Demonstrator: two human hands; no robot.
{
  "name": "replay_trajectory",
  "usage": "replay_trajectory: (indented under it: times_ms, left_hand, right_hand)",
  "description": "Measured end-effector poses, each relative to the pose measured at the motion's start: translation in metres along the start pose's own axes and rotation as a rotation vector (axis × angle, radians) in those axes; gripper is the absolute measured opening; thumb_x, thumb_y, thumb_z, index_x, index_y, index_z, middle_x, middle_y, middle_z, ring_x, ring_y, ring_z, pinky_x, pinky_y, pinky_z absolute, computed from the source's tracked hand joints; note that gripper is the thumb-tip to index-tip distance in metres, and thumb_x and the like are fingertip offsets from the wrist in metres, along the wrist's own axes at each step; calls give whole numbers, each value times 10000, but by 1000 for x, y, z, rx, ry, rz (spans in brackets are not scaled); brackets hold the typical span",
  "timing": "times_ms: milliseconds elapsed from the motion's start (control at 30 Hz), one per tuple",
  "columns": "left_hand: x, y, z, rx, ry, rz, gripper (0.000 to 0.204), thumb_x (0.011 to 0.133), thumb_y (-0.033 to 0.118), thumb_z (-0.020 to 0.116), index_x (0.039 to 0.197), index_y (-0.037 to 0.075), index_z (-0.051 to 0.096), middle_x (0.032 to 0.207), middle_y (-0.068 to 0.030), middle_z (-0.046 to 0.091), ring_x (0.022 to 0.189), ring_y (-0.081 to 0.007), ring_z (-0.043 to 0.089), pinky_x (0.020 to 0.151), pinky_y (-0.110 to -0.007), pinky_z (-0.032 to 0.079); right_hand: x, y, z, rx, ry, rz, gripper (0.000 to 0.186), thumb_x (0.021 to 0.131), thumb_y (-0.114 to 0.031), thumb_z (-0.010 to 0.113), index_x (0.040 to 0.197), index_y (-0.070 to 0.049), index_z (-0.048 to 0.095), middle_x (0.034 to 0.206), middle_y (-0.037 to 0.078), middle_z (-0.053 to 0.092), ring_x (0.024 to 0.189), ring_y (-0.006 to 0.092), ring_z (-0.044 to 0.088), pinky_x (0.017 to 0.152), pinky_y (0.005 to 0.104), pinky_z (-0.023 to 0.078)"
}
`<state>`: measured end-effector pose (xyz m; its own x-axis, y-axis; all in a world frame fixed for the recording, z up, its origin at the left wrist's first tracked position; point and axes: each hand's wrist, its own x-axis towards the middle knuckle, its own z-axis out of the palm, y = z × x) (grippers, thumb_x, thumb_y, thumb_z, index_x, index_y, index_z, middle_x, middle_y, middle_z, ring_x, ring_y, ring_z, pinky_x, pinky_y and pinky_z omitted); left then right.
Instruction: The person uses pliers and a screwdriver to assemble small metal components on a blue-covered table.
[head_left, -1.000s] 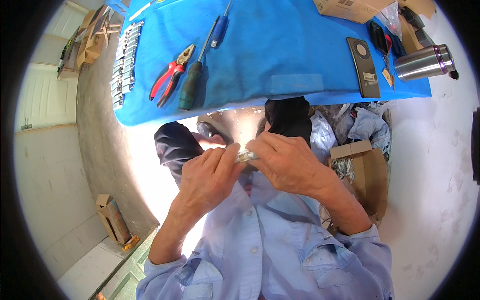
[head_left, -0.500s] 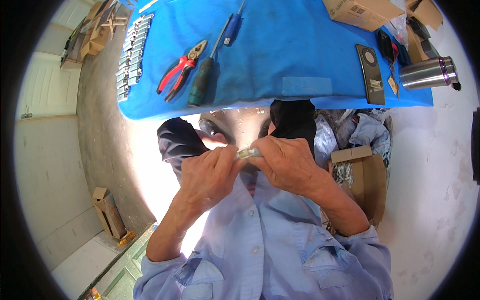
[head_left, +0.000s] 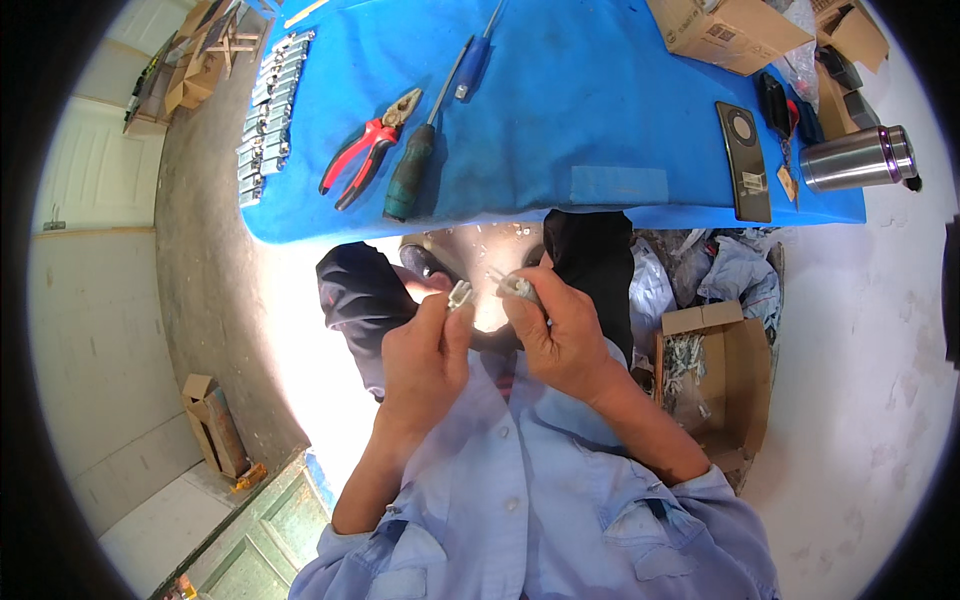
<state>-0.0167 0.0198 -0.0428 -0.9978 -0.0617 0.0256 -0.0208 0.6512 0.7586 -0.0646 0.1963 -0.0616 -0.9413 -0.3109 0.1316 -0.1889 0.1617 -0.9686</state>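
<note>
The left hand (head_left: pixel 425 350) pinched a small pale forked piece (head_left: pixel 459 294) between thumb and finger, and the right hand (head_left: pixel 560 338) gripped a small light piece (head_left: pixel 519 287), the two apart but near each other, short of the blue counter (head_left: pixel 560 110). On it, red-handled pliers (head_left: pixel 379 133) lay beside a green-handled screwdriver (head_left: pixel 409 178), metal parts (head_left: pixel 274 118) lined up further left.
</note>
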Motion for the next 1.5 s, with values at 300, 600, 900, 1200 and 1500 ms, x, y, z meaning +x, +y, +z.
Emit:
replay_trajectory:
  times_ms: [300, 600, 900, 1200, 1500]
  left_hand:
    - [8, 9, -2, -318, -1, -125, 205, 969, 135, 665, 1076, -39, 645, 709, -49, 598, 612, -96, 525, 578, -251, 426]
    - [10, 13, 2, -521, -67, -161, 220, 983, 102, 664, 1162, -19, 619, 893, -36, 689, 760, -54, 602, 653, -199, 469]
    - [15, 20, 6, -664, -33, -241, 215, 934, 93, 721, 1090, -12, 617, 922, 0, 649, 806, -41, 584, 703, -203, 472]
    - [18, 21, 7, -743, 59, -263, 132, 936, 12, 693, 1041, 6, 613, 905, 5, 640, 798, -38, 578, 685, -195, 453]
    - [19, 19, 8, -760, 67, -273, 134, 932, 1, 695, 1038, -4, 612, 901, 0, 644, 794, -38, 580, 676, -193, 455]
  right_hand:
    - [-3, -2, -3, 470, -162, 312, 269, 1053, -201, 535, 1226, 1, 567, 880, 5, 596, 754, 51, 520, 653, 237, 449]
    - [-4, -6, -12, 449, -134, 280, 249, 1037, -135, 539, 1245, 0, 558, 984, 12, 617, 824, 44, 543, 717, 224, 470]
    - [-4, 2, -10, 492, -87, 265, 267, 976, -19, 626, 1239, -2, 588, 1086, 36, 639, 950, 77, 620, 784, 230, 522]
    - [-5, 7, -2, 367, -64, 249, 304, 916, -32, 692, 1215, -18, 639, 1046, 37, 659, 762, 50, 582, 634, 207, 472]
    - [-6, 9, 2, 385, -57, 232, 339, 908, -40, 710, 1243, -26, 666, 1021, 28, 688, 770, 34, 606, 613, 200, 471]
